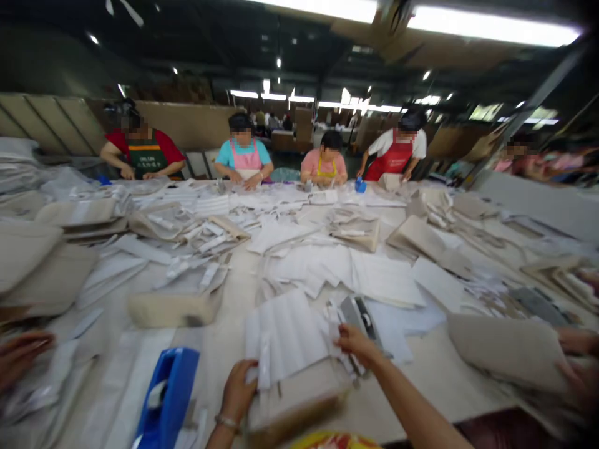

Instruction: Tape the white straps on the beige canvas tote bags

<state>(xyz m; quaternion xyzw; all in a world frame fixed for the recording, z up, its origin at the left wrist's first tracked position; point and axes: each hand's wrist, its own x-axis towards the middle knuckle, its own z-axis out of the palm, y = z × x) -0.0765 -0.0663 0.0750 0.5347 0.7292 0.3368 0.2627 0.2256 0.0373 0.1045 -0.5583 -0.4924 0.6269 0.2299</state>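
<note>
In front of me a white padded sheet point(290, 333) with soft ridges lies over a beige folded fabric piece point(299, 396). A small glossy white strip point(264, 362) rests on the sheet's left part. My left hand point(239, 390), with a bracelet at the wrist, is closed at the left edge of the sheet and the fabric piece. My right hand point(356, 344) is pinched at the right side, among small white pieces that are too blurred to name. Just beyond it stands a grey tape dispenser point(362, 318).
A blue tape dispenser point(166, 399) stands to my left. White sheets point(386, 277) and beige fabric pieces point(175, 308) cover much of the table. Neighbours' hands show at left point(23, 355) and right point(578, 355). Several people in aprons work along the far edge.
</note>
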